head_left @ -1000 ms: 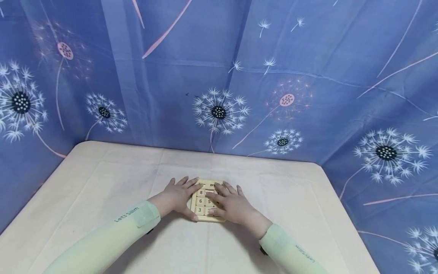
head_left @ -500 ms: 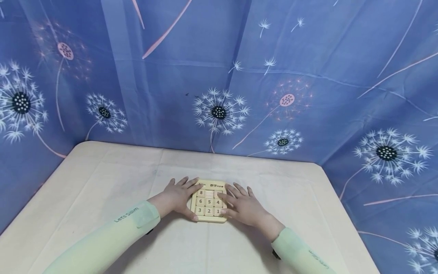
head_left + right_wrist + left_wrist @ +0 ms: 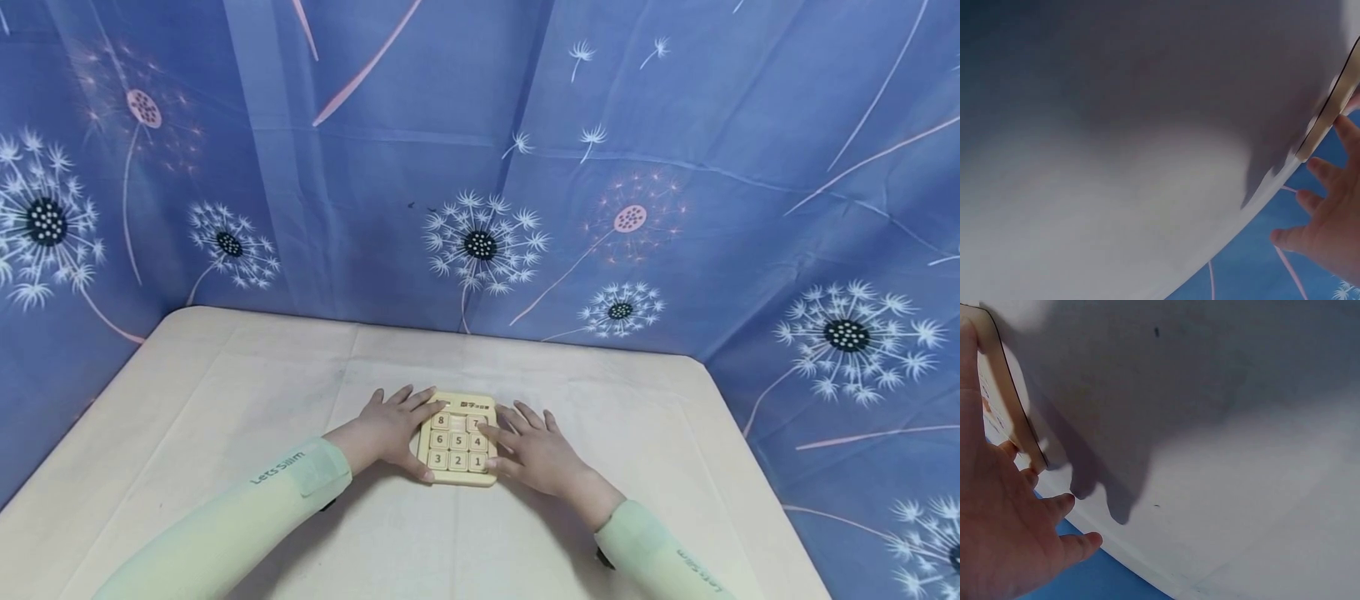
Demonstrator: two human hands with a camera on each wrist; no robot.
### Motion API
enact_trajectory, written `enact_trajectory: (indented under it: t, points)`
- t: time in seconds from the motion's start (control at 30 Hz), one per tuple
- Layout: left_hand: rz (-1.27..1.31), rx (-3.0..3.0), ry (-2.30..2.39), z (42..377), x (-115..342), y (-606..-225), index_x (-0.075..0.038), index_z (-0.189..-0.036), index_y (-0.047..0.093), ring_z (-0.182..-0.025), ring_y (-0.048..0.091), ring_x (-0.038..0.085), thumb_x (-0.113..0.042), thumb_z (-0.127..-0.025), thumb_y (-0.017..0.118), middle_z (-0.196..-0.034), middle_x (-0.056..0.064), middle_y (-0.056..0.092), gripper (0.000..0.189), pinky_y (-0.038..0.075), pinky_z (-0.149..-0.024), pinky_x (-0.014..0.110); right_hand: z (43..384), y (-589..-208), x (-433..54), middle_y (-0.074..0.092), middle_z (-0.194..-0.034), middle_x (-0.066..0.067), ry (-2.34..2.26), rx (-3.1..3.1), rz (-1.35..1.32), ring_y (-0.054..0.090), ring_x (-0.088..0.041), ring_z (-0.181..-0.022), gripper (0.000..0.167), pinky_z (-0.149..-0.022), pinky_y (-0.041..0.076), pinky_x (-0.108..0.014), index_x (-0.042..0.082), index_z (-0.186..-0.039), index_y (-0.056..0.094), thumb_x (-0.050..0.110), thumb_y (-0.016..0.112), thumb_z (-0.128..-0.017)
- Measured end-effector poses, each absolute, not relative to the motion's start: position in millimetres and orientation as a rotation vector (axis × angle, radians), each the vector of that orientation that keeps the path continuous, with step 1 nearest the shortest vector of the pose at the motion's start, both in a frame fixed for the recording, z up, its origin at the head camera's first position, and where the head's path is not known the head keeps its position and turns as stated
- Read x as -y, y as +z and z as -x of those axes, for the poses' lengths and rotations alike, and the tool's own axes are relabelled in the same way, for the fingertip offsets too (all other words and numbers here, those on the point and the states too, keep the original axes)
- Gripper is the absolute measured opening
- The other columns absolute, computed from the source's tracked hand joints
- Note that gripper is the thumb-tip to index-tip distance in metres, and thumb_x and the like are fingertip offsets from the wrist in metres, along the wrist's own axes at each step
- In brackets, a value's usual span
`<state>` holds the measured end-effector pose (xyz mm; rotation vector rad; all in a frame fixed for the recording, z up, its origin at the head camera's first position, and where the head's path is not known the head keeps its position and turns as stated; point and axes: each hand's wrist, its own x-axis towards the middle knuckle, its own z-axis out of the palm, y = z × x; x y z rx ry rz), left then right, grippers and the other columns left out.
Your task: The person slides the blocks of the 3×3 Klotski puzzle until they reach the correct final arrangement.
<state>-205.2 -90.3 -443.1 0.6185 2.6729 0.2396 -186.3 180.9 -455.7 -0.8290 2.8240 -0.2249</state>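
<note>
A pale yellow number sliding puzzle [image 3: 463, 481] lies flat on the table in the head view. Its top row shows tile 8 [image 3: 441, 422], a gap [image 3: 457, 423] and tile 7 [image 3: 475, 422]; below are 6, 5, 4 and then 3, 2, 1. My left hand [image 3: 390, 429] rests along the puzzle's left side, fingers spread, thumb at the lower left corner and index finger near the upper left one. With its index fingertip at tile 7 and thumb by tile 1, my right hand [image 3: 543, 454] lies at the right side. Both wrist views show only the puzzle's edge [image 3: 1016, 406].
The puzzle is on a cream-covered table [image 3: 247, 367] with rounded far corners. A blue curtain [image 3: 375, 208] printed with dandelions stands behind the table and along its sides. Light green sleeves [image 3: 240, 517] cover both forearms.
My right hand has shifted right, off the middle of the puzzle, uncovering the right-hand tiles and the top-row gap. Over the last half second it has barely moved. My left hand stays in place.
</note>
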Motion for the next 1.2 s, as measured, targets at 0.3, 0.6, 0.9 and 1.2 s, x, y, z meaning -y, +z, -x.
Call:
enact_trajectory:
  t: [0.3,0.6,0.9,1.2]
  points:
    - [-0.618,-2.670,0.226,206.0,90.9,-443.7,-0.024,-0.161,0.032,-0.159,0.022,0.039,-0.070,-0.068,0.083,-0.173,0.003,0.021,0.116,0.020,-0.126,0.070,186.5,-453.8,-171.0,0.035,-0.168,-0.011,-0.227,-2.817,0.808,0.025,-0.044,-0.157,0.059,-0.120,0.021,-0.078,0.029,-0.153,0.049,0.056,0.053,-0.101]
    - [-0.620,-2.668,0.209,205.7,90.6,-443.2,-0.024,-0.162,0.031,-0.159,0.022,0.039,-0.071,-0.068,0.083,-0.174,0.003,0.020,0.117,0.020,-0.126,0.070,187.5,-453.2,-161.9,0.035,-0.167,-0.010,-0.219,-2.814,0.806,0.025,-0.043,-0.157,0.059,-0.121,0.022,-0.077,0.031,-0.152,0.050,0.058,0.053,-0.100]
    - [-0.626,-2.667,0.199,205.7,89.4,-441.5,-0.024,-0.162,0.031,-0.159,0.022,0.039,-0.071,-0.068,0.082,-0.174,0.003,0.021,0.117,0.021,-0.126,0.070,186.7,-453.0,-156.2,0.037,-0.167,-0.010,-0.236,-2.811,0.810,0.026,-0.043,-0.157,0.058,-0.121,0.022,-0.076,0.029,-0.151,0.051,0.056,0.054,-0.100]
    - [-0.621,-2.665,0.215,205.0,90.0,-441.5,-0.024,-0.162,0.032,-0.159,0.022,0.039,-0.070,-0.068,0.083,-0.173,0.003,0.022,0.116,0.020,-0.126,0.070,187.4,-452.2,-152.8,0.038,-0.166,-0.009,-0.204,-2.807,0.806,0.026,-0.043,-0.157,0.060,-0.121,0.023,-0.075,0.028,-0.151,0.052,0.057,0.055,-0.099]
